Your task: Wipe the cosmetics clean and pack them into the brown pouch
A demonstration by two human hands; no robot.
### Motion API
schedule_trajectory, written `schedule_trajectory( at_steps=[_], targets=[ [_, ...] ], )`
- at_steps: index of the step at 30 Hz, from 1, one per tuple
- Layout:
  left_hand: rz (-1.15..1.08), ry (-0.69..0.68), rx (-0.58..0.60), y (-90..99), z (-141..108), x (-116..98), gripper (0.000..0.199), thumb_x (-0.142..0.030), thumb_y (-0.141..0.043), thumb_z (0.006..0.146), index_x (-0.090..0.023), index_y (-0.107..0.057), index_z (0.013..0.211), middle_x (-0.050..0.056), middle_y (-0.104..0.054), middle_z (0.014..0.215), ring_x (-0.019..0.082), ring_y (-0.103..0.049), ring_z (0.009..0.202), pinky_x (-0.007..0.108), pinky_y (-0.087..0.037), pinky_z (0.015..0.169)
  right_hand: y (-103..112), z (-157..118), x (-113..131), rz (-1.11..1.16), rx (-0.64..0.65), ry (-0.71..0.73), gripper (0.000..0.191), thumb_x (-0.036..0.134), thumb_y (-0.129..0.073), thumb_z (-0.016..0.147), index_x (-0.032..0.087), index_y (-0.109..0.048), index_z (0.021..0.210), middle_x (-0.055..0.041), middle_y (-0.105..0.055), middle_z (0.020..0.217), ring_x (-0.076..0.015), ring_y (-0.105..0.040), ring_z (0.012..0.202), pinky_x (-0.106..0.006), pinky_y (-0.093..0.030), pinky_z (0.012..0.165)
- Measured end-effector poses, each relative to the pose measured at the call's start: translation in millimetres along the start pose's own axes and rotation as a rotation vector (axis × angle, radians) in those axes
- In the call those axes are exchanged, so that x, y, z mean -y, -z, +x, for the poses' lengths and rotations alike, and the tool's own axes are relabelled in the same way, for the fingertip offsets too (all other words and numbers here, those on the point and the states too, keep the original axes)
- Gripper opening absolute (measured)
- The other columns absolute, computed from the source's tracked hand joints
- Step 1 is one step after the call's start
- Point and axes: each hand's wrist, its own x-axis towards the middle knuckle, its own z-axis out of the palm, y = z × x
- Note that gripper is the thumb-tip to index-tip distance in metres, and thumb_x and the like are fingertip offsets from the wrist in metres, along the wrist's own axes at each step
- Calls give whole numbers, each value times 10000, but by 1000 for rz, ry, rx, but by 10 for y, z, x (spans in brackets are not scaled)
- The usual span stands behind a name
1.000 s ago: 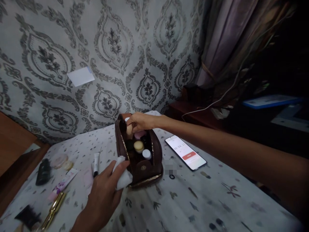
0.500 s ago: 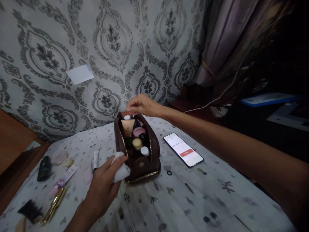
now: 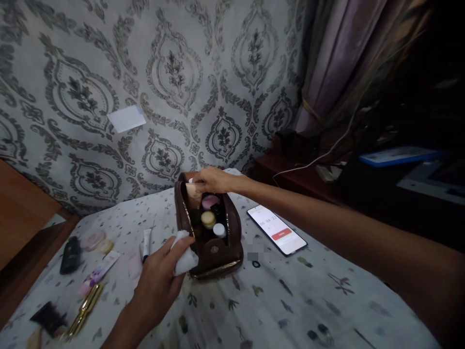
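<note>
A brown cosmetic bag (image 3: 236, 228) stands unzipped on the cloth, its wide mouth facing up. Inside are a beige tube (image 3: 193, 193), a pink rounded item (image 3: 210, 201), a jar with a yellowish lid (image 3: 208, 219) and a white-capped container (image 3: 219, 230). My right hand (image 3: 214, 179) reaches over the bag's far end, fingers bent down by the top of the beige tube; the fingertips are partly hidden, so I cannot tell whether they grip it. My left hand (image 3: 160, 271) is closed on a crumpled white tissue (image 3: 186, 257), against the bag's near left side.
Left of the bag lie a white tube (image 3: 147, 242), a dark green bottle (image 3: 70, 255), a purple-patterned tube (image 3: 103, 268), a gold tube (image 3: 85, 310) and a black tube (image 3: 47, 317). A phone (image 3: 278, 230) showing a timer lies to the right. A patterned wall (image 3: 174, 72) rises behind.
My right hand has moved from the bag's far rim down toward the beige tube in its mouth. My left hand keeps the tissue by the bag's side. The view has shifted slightly.
</note>
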Motion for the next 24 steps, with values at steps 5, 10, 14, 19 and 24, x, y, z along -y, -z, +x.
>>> schedule_trajectory(
  at_steps=[5,10,14,19,24],
  targets=[
    [-7,-1,26,8,3,-5,508,-82,-421,805,-219,-592,1264,113,-698,1151,253,-704,982,365,-591,770,-75,51,42,49,13,-52,175,302,-642,783,168,-717,867,20,-590,664,-135,-499,641,-254,-263,572],
    [-94,6,20,15,-16,19,530,-65,-439,796,-233,-583,1278,98,-691,1206,249,-679,1066,361,-564,851,-2,37,94,138,-57,-70,188,295,-665,772,162,-707,898,30,-557,654,-126,-484,650,-239,-262,577],
    [-274,98,-85,139,94,34,360,-137,-502,848,-207,-632,1176,65,-714,1151,216,-671,1045,312,-521,893,278,-55,126,169,-254,-88,182,304,-647,801,123,-658,781,41,-464,598,-109,-429,610,-246,-242,572],
    [-465,285,-361,391,580,35,346,-277,-597,847,-183,-633,1178,40,-711,1046,193,-657,905,265,-503,754,607,-190,233,304,-521,1,232,321,-642,826,128,-596,706,40,-430,599,-102,-386,600,-254,-249,568],
    [-883,260,-329,390,1063,-21,463,-352,-811,690,-182,-670,1097,11,-714,954,169,-639,847,252,-494,764,640,-215,453,541,-487,189,285,345,-717,798,151,-554,670,43,-441,595,-96,-380,587,-240,-274,534]
  ],
)
